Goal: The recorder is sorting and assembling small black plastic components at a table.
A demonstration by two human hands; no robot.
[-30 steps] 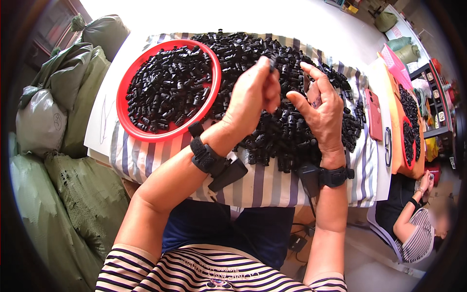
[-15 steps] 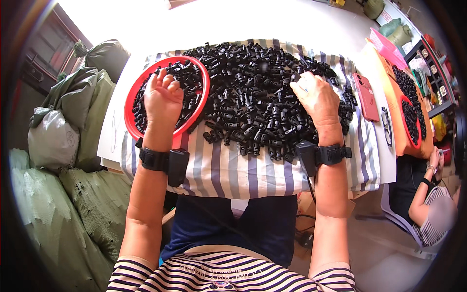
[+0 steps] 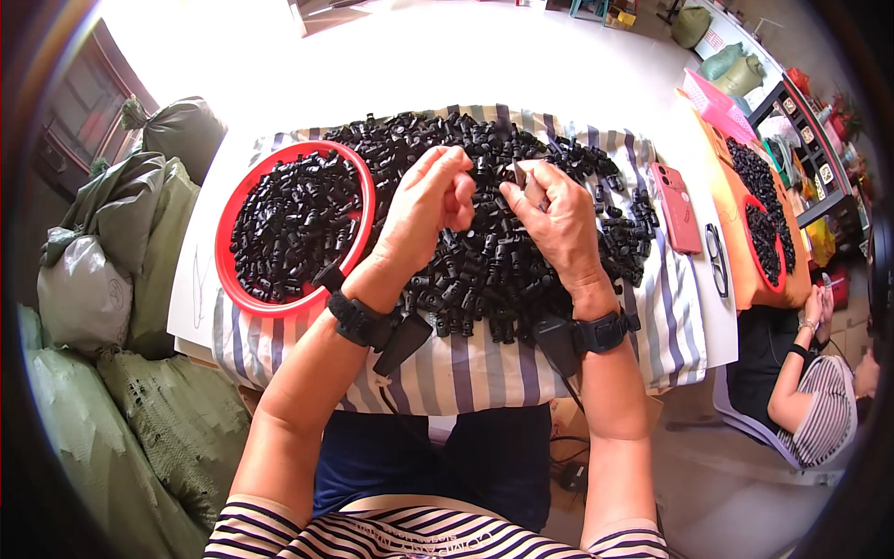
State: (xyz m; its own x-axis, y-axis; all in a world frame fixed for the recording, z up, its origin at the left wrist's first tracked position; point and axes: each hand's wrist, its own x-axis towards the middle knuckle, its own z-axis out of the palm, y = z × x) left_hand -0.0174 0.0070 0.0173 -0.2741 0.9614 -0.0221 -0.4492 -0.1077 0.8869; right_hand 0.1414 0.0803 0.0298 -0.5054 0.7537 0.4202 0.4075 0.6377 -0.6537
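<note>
Many black parts (image 3: 498,270) are heaped on striped cloth (image 3: 466,387) below the left hand (image 3: 419,210) and right hand (image 3: 557,219).
A thin dark piece (image 3: 520,174) is pinched in the right; the left is curled, any contents hidden. Single-part handling is apparently under way; steady finger alignment seems needed next.

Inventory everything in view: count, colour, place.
small parts: many, black, in and beside trays
trays: two, red, on cloth and orange surface
cloth: one, striped, on table
table: one, white, under cloth
phone: one, pink, right of parts
glasses: one, dark, beside phone
basket: one, pink, upper right
sacks: several, green and white, mostly left
co-worker: one, striped top, lower right
wrist straps: two, black, on wrists
left hand: one, curled, over parts
right hand: one, pinching flat piece, over parts
</note>
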